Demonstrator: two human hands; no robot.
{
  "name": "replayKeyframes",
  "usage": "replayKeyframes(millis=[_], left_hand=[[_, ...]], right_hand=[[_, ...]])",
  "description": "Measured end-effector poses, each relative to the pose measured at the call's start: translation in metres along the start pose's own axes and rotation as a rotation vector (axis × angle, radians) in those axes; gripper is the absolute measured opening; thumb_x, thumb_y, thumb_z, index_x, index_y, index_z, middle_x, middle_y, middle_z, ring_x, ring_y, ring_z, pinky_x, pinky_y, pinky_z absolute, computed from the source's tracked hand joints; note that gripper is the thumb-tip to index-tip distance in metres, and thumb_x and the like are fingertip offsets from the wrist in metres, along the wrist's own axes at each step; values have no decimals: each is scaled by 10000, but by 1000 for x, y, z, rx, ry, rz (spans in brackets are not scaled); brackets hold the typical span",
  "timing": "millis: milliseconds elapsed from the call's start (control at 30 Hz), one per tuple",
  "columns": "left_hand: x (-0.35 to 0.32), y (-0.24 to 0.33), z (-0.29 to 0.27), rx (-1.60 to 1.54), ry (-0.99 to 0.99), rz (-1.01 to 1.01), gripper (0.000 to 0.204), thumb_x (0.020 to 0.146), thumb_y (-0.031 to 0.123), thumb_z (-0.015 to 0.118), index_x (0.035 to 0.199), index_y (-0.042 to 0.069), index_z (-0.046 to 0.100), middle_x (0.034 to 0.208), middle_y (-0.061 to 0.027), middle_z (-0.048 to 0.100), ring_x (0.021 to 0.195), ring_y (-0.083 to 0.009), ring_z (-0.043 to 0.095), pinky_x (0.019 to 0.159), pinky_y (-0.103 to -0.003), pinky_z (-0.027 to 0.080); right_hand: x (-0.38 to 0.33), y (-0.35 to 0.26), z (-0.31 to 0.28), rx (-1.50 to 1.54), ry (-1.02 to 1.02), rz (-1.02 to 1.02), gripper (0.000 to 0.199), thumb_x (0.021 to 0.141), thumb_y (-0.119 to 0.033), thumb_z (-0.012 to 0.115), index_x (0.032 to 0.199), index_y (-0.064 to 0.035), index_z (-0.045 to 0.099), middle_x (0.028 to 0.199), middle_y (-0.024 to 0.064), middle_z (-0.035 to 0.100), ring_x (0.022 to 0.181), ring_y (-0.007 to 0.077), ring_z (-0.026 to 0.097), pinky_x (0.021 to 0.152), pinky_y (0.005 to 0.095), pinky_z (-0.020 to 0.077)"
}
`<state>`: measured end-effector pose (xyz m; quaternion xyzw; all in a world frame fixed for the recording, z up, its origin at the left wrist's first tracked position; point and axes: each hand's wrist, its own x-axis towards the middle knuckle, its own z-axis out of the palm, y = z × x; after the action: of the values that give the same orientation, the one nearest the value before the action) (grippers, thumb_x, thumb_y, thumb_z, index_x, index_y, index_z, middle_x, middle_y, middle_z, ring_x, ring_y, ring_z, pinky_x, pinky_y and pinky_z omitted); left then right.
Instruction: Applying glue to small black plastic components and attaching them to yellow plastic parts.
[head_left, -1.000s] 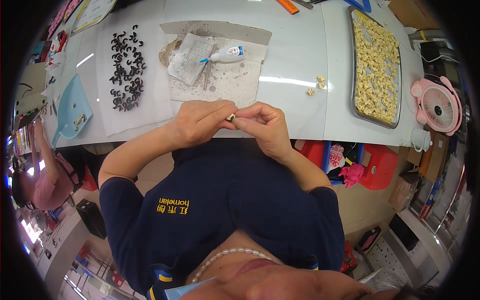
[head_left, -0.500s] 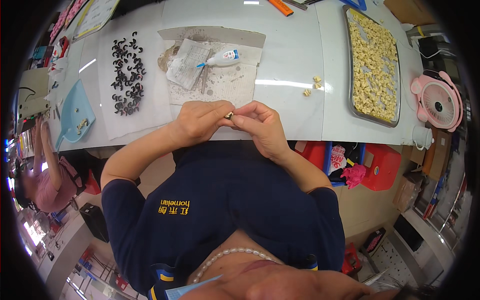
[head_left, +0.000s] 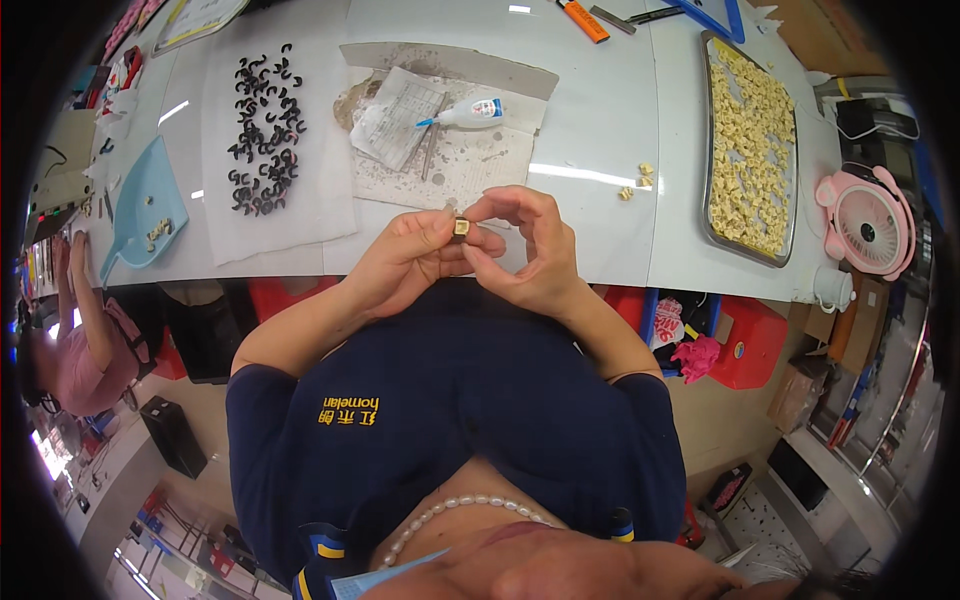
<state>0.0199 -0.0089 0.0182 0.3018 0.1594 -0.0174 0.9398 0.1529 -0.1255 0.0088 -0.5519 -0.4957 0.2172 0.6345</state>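
Above the table's near edge, my left hand (head_left: 408, 250) pinches a small square cream-and-dark piece (head_left: 461, 228) between thumb and fingers. My right hand (head_left: 535, 248) is just beside it, its thumb and forefinger curved apart around the piece's right side. Whether they touch it is hard to make out. Beyond both hands lies a stained cardboard sheet (head_left: 500, 165), bearing folded paper (head_left: 400, 118), a thin stick (head_left: 433, 150) and a white squeeze bottle (head_left: 475, 112) with a blue tip. Many black curved pieces (head_left: 265, 130) are spread on a white sheet (head_left: 320, 215) to the left.
On the right, a metal tray (head_left: 708, 140) holds many cream pieces, with a few loose ones (head_left: 627, 193) nearby. A pink fan (head_left: 870, 228) and white cup (head_left: 832, 288) stand past it. Far left are a blue dustpan (head_left: 140, 200) and another person (head_left: 85, 345).
Both hands have opened up somewhat; the right thumb and forefinger have spread away from the piece. The piece, now showing a square face, stays in my left hand. The view has shifted slightly.
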Motion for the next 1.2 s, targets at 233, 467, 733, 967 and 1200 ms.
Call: replayKeyframes(millis=[233, 467, 733, 967, 1200], left_hand=[[-6, -6, -3, -121, -2, 0, 313, 899, 305, 515, 991, 15, 592, 1044, -133, 603, 955, -184, 585, 870, -333, 445], [-16, -1, -19, -210, 11, 21, 279, 894, 249, 521, 1037, 17, 582, 1071, -119, 596, 981, -191, 576, 882, -332, 441], [-58, 77, -86, 956, 592, 528, 216, 791, 64, 615, 1001, 20, 595, 941, -62, 568, 814, -160, 535, 709, -267, 445], [-30, 123, -132, 1840, 814, 580, 165, 722, 50, 645, 876, 17, 595, 860, -87, 537, 807, -243, 518, 717, -310, 423], [-27, 118, -111, 1728, 848, 680, 147, 785, 75, 607, 921, 25, 583, 809, -56, 560, 719, -164, 508, 626, -264, 417]], right_hand=[[-8, 2, 13, -93, 86, 39, 407, 676, 7, 661, 1045, -29, 494, 891, 80, 614, 817, 174, 628, 736, 268, 500], [-2, -2, 29, 77, 30, 274, 431, 684, -12, 689, 1065, -11, 487, 960, 89, 591, 900, 173, 588, 813, 280, 464], [11, 3, 8, -57, 80, 309, 318, 734, -23, 655, 1031, -2, 543, 1012, 70, 563, 940, 148, 527, 846, 274, 418], [32, 11, 0, -217, 38, 253, 253, 728, -38, 658, 967, -15, 579, 960, 73, 594, 884, 160, 558, 811, 269, 428], [99, 33, -21, -683, -131, 65, 314, 729, -184, 681, 991, -39, 588, 1047, 111, 570, 1013, 278, 489, 864, 341, 401]])
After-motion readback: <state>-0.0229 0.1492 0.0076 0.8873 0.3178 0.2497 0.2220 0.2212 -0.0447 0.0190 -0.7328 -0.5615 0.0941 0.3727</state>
